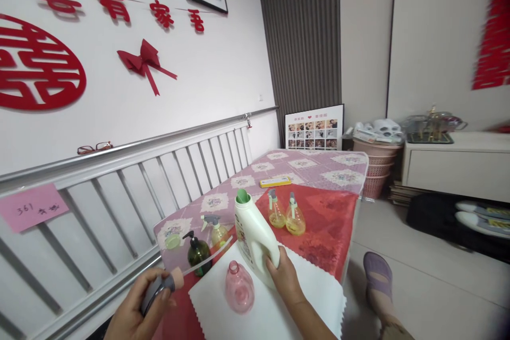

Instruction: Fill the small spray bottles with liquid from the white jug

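Observation:
My left hand is closed around a grey and pink spray head, whose clear dip tube points up to the right. Gripped by its handle in my right hand is a white detergent bottle, its green-lined mouth uncapped. Between the hands a pink spray bottle stands open on a white sheet. Behind it are a dark green pump bottle and a spray bottle with yellow liquid. Two more spray bottles holding yellow liquid stand on red cloth.
A yellow box and a light green cap lie on the patterned tablecloth. A white railing borders the table on the left. Pink baskets and a white cabinet stand behind, at right.

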Demonstrator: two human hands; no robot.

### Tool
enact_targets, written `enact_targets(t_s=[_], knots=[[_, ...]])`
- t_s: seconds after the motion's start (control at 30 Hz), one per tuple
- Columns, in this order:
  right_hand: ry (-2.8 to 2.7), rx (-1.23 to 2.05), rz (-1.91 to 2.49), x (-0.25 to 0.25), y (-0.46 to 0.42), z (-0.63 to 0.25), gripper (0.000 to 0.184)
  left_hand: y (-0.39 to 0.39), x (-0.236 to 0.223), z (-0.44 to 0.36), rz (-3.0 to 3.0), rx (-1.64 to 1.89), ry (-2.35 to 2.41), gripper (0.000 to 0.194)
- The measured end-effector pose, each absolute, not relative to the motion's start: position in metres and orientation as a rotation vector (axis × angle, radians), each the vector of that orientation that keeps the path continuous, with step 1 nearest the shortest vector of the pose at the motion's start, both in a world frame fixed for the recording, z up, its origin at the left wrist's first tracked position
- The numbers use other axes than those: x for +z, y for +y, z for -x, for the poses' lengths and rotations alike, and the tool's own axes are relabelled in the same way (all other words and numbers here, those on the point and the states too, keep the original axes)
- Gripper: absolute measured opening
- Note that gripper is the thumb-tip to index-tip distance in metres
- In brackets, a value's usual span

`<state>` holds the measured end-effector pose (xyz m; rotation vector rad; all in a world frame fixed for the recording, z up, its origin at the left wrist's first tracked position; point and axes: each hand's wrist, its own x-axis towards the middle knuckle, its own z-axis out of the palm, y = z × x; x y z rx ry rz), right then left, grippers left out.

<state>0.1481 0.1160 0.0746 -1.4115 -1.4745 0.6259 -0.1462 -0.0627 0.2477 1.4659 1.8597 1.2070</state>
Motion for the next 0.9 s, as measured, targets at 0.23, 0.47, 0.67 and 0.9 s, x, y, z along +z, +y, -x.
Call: enact_targets(t_s=[0.23,0.47,0.67,0.9], knots=[[-1.48,0.616,1.419,0.077,0.116,-0.147,0.02,-0.037,0.333,0.119,-1.981,0.529,1.989,0.026],[-1.482,0.606,1.432,0.078,0.115,-0.146,0.019,-0.006,0.365,0.092,-2.188,0.213,1.922,0.016],[-1.494,0.597,1.436,0.076,0.115,-0.146,0.019,0.005,0.37,0.081,-2.25,0.091,1.957,0.014],[-1.493,0.595,1.44,0.074,0.115,-0.146,0.017,0.014,0.364,0.074,-2.324,0.052,1.899,0.017]])
